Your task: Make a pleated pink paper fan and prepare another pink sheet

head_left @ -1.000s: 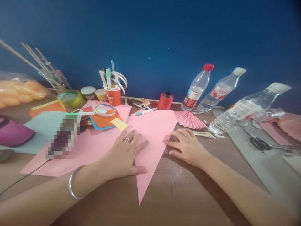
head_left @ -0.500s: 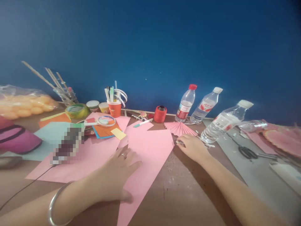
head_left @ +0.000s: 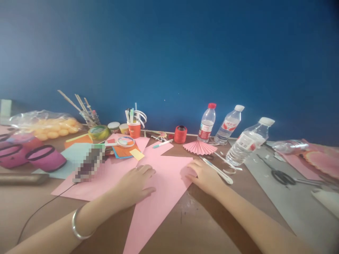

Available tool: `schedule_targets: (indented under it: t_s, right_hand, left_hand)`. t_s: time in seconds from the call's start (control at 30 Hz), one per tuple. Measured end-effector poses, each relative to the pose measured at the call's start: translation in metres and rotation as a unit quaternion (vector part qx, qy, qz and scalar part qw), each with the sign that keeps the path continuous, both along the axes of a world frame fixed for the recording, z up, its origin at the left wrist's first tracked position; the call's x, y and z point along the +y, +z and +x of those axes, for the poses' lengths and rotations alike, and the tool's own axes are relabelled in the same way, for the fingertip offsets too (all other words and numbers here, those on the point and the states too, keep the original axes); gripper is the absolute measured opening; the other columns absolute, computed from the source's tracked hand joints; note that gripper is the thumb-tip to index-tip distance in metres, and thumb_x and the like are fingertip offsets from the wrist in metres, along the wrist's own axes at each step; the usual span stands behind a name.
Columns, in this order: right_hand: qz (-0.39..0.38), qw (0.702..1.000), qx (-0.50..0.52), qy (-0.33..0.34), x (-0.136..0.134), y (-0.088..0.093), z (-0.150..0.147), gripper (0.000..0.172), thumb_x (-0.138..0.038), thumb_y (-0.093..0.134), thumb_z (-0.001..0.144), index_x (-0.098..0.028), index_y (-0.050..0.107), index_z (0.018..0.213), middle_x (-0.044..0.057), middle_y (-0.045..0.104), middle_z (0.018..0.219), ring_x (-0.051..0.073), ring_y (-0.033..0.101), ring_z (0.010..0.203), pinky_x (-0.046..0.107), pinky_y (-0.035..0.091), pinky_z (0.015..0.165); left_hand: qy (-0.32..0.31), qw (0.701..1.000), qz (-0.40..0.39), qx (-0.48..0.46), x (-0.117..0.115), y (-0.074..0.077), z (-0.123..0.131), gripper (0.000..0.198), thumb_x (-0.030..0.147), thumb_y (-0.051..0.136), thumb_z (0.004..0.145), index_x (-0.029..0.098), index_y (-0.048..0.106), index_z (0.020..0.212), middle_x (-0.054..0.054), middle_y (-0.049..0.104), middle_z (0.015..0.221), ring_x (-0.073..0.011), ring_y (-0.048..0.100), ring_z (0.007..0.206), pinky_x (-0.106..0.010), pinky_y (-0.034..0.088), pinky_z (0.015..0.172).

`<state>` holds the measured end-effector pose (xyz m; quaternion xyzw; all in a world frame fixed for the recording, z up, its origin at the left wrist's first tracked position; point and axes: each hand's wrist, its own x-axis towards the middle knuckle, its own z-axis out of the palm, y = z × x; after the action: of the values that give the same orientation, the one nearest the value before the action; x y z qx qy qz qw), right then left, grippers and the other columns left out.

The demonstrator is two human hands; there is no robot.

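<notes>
While your left hand (head_left: 135, 183) lies flat and open on the pink paper (head_left: 164, 190) beneath it and your right hand (head_left: 205, 176) rests at its edge, grip unclear, uneven pressure may skew or crease it.

— What stands along the bench's (head_left: 201, 218) far edge?
— A cup (head_left: 134, 129) of pens, a red spool (head_left: 180, 134), then three bottles (head_left: 229, 124) toward the right.
— And elsewhere?
— A pink fan (head_left: 200, 147) lies just in front of the spool. Scissors (head_left: 282, 176) lie near the right edge, and a bag (head_left: 47, 127) of yellow balls is at the far left corner.
</notes>
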<state>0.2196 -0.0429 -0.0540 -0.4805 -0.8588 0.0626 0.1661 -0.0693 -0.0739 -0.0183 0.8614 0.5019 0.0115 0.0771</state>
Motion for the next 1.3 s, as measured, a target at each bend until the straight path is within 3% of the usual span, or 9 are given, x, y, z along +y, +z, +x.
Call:
schedule_targets:
  t_s: [0.07,0.17,0.23,0.37,0.63,0.8,1.07,1.3]
  right_hand:
    - [-0.028,1.000,0.001,0.010,-0.002,-0.004,-0.004,0.045,-0.045,0.059,0.081,-0.016,0.059,0.115,0.011,0.057,0.122,0.026,0.050,0.112,0.038,0.038,0.096]
    - [-0.069,0.997,0.001,0.038,-0.002,-0.009,-0.004,0.071,-0.057,0.056,0.078,-0.014,0.045,0.133,0.013,0.042,0.139,0.027,0.038,0.127,0.040,0.030,0.106]
    - [-0.090,0.995,0.004,0.041,-0.002,-0.011,-0.004,0.079,-0.061,0.052,0.078,-0.013,0.037,0.139,0.012,0.035,0.144,0.027,0.032,0.132,0.040,0.026,0.109]
    - [-0.126,0.992,0.000,0.031,-0.004,-0.010,-0.006,0.088,-0.063,0.055,0.075,-0.010,0.032,0.141,0.014,0.030,0.146,0.026,0.029,0.134,0.039,0.024,0.110]
    - [-0.132,0.991,-0.008,0.022,-0.004,-0.002,-0.010,0.086,-0.056,0.064,0.071,-0.009,0.037,0.139,0.015,0.036,0.143,0.027,0.035,0.131,0.038,0.026,0.109]
    - [-0.123,0.992,-0.013,0.027,-0.005,-0.002,-0.008,0.084,-0.056,0.065,0.070,-0.010,0.041,0.136,0.015,0.040,0.141,0.028,0.038,0.129,0.038,0.028,0.108]
    - [-0.098,0.994,-0.016,0.036,-0.005,-0.006,-0.007,0.080,-0.059,0.063,0.071,-0.012,0.045,0.134,0.016,0.043,0.138,0.028,0.041,0.127,0.042,0.030,0.106]
    - [-0.071,0.997,0.005,0.026,-0.013,0.002,-0.012,0.058,-0.048,0.069,0.071,-0.019,0.058,0.120,0.009,0.059,0.124,0.028,0.053,0.112,0.041,0.037,0.097]
  left_hand:
    - [0.014,1.000,-0.001,-0.009,0.007,-0.008,0.000,0.053,0.035,0.054,0.078,0.019,0.047,0.128,-0.010,0.050,0.133,-0.0296,0.050,0.116,-0.043,0.040,0.094]
    - [-0.036,0.999,-0.032,-0.013,0.016,-0.015,-0.001,0.073,0.042,0.058,0.074,0.021,0.033,0.140,-0.008,0.033,0.146,-0.0294,0.034,0.131,-0.043,0.029,0.106]
    - [-0.065,0.996,-0.052,-0.015,0.020,-0.016,-0.001,0.078,0.046,0.058,0.074,0.022,0.027,0.143,-0.007,0.028,0.149,-0.0280,0.028,0.134,-0.042,0.025,0.109]
    - [-0.057,0.997,-0.054,-0.020,0.022,-0.017,0.002,0.079,0.046,0.059,0.073,0.021,0.028,0.142,-0.007,0.031,0.148,-0.0281,0.030,0.134,-0.042,0.027,0.108]
    - [-0.061,0.997,-0.032,-0.017,0.020,-0.012,0.009,0.078,0.044,0.064,0.068,0.022,0.037,0.138,-0.008,0.042,0.141,-0.0298,0.039,0.128,-0.043,0.032,0.104]
    - [-0.067,0.997,-0.021,-0.015,0.016,-0.010,0.011,0.074,0.042,0.065,0.068,0.024,0.039,0.135,-0.007,0.046,0.138,-0.0293,0.042,0.124,-0.046,0.025,0.107]
    - [-0.058,0.998,-0.023,-0.016,0.012,-0.013,0.008,0.074,0.042,0.061,0.072,0.024,0.034,0.138,-0.008,0.044,0.139,-0.0296,0.037,0.128,-0.047,0.022,0.106]
    - [-0.021,0.999,0.003,-0.048,0.006,-0.017,0.007,0.070,0.039,0.066,0.067,0.028,0.043,0.133,-0.005,0.056,0.128,-0.0322,0.047,0.116,-0.047,0.031,0.100]
